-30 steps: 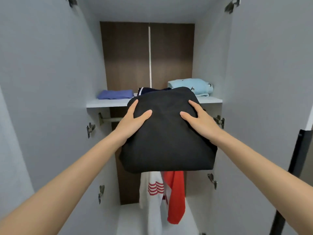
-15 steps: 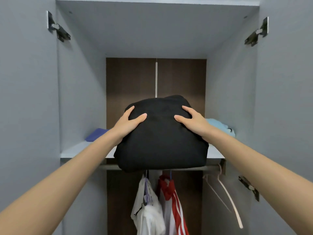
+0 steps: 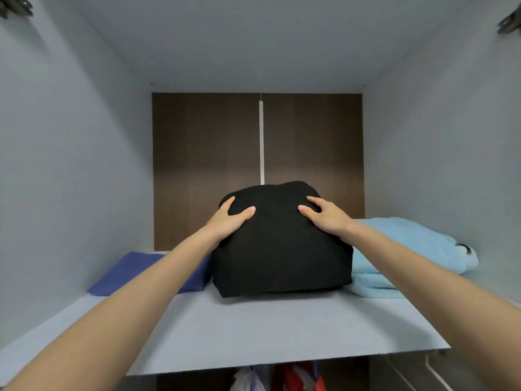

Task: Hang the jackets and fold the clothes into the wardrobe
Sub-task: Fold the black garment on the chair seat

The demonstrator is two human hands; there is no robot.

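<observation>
Surroundings: folded indigo-blue cloth [image 3: 124, 275] at left, partly crossed by left forearm. Folded light-blue fleece garment [image 3: 408, 249] at right, close against centre item.
Item: bulky folded black fabric bundle [image 3: 282, 249], rounded top, centre of pale grey wardrobe shelf [image 3: 253, 328].
Grip: left hand [image 3: 228, 221] and right hand [image 3: 324, 218] on upper corners, fingers curved over top, thumbs on front, clasping bundle.
Count: three folded items, two hands.

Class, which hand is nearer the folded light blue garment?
Right. The right hand holds the side of the black folded garment beside the light blue garment; the left hand holds the opposite side.
</observation>
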